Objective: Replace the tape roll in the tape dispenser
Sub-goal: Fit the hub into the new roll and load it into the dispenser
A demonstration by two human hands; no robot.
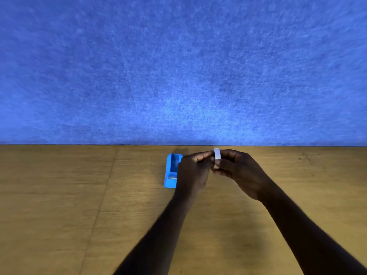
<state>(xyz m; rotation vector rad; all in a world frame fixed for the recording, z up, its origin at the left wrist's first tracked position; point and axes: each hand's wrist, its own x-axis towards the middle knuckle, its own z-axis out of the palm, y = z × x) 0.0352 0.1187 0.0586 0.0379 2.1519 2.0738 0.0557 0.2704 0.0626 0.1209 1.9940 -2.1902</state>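
A blue tape dispenser lies on the wooden table near the blue wall, its roll bay showing no roll. A small white tape roll is held edge-on above the table, just right of the dispenser. My right hand grips the roll from the right with thumb and fingers. My left hand pinches at the roll's left side and covers the dispenser's right edge. The roll's lower part is hidden by my fingers.
A blue felt wall rises at the table's far edge, close behind the dispenser. A seam in the table top runs diagonally on the left.
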